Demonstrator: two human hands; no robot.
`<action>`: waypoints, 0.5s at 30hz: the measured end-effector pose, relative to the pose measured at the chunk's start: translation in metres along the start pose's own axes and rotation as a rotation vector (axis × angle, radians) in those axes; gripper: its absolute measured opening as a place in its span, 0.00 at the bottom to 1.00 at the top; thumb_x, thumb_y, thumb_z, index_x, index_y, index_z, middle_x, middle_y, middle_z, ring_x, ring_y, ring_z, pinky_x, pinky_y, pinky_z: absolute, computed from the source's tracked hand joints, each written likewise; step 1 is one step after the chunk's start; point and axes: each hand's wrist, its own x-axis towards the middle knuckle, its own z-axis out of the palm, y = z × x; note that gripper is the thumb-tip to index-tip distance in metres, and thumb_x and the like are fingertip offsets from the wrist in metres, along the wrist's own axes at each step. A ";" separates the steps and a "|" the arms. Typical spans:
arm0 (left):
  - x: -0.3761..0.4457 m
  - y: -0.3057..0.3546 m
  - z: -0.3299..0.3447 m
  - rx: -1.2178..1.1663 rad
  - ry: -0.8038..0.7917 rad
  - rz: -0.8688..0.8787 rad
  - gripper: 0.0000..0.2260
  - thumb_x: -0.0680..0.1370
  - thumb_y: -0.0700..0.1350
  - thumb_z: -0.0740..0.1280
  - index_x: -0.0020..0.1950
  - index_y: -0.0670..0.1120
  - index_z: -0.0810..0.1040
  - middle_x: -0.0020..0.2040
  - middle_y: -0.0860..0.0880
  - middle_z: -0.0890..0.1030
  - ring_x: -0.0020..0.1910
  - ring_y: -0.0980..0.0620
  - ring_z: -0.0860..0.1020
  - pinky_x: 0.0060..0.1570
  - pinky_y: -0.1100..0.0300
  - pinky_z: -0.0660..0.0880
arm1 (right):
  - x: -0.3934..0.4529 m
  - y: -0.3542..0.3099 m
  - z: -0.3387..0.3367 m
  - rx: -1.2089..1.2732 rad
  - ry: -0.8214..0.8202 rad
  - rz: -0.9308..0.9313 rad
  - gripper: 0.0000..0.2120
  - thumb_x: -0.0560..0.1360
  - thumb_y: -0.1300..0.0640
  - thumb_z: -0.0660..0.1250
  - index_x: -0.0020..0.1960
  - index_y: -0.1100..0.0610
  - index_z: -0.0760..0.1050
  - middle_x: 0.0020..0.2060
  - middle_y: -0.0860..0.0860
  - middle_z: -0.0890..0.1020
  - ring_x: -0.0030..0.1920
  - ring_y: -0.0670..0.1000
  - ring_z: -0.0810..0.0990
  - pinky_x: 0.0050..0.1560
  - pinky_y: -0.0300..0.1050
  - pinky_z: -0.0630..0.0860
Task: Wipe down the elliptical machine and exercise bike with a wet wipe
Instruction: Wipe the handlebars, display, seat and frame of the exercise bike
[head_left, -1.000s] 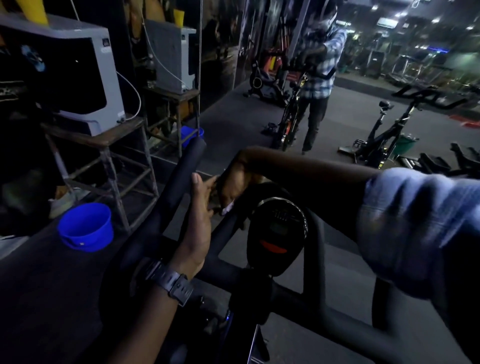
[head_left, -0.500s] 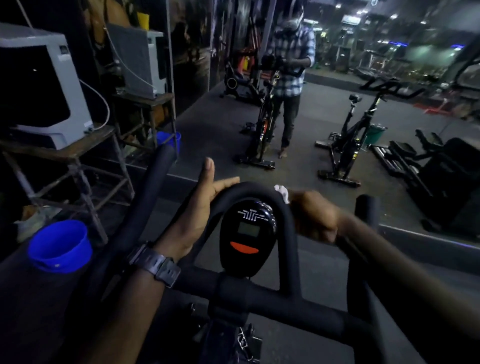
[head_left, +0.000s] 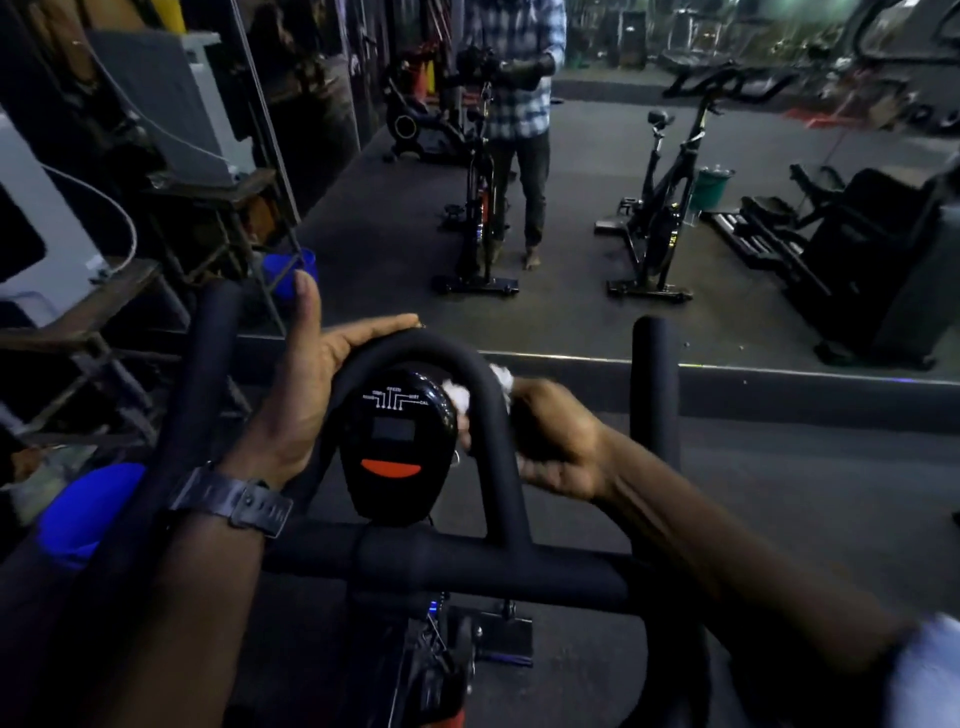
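I stand at an exercise bike whose black padded handlebar (head_left: 467, 566) fills the lower view, with a black console (head_left: 397, 441) inside the centre loop. My left hand (head_left: 311, 395), a watch on its wrist, grips the top left of the loop with the thumb raised. My right hand (head_left: 550, 441) curls round the loop's right side, pressing a white wet wipe (head_left: 501, 376) against the bar. Bits of the wipe stick out above and left of the fingers.
A large wall mirror ahead reflects a person in a checked shirt (head_left: 511, 78) at a bike. Another exercise bike (head_left: 665, 208) and an elliptical machine (head_left: 857, 249) show beyond. A blue bucket (head_left: 88, 514) sits low left beside metal stands (head_left: 104, 322).
My right hand has slid with the wipe from the loop's left side, over the top, down its right side. My left hand moved up onto the loop's top left.
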 end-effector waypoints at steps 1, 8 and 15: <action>0.000 0.000 0.001 0.008 0.001 0.004 0.43 0.80 0.69 0.37 0.66 0.40 0.79 0.56 0.41 0.86 0.58 0.46 0.84 0.53 0.56 0.82 | -0.009 0.015 -0.013 -0.152 0.048 0.015 0.16 0.81 0.53 0.57 0.59 0.60 0.79 0.53 0.57 0.83 0.47 0.51 0.84 0.58 0.51 0.79; -0.004 0.002 0.004 0.019 0.024 0.006 0.44 0.80 0.70 0.36 0.66 0.41 0.79 0.57 0.41 0.86 0.59 0.45 0.83 0.58 0.52 0.81 | -0.027 0.005 -0.015 -0.328 0.041 -0.103 0.16 0.81 0.67 0.52 0.60 0.68 0.77 0.56 0.61 0.83 0.54 0.53 0.83 0.54 0.46 0.80; -0.006 -0.003 0.005 0.016 0.056 0.026 0.42 0.81 0.69 0.37 0.67 0.42 0.79 0.59 0.42 0.85 0.61 0.45 0.83 0.64 0.49 0.77 | -0.055 0.021 -0.003 -0.382 0.001 -0.258 0.14 0.77 0.67 0.59 0.54 0.60 0.82 0.52 0.54 0.84 0.56 0.57 0.81 0.57 0.46 0.76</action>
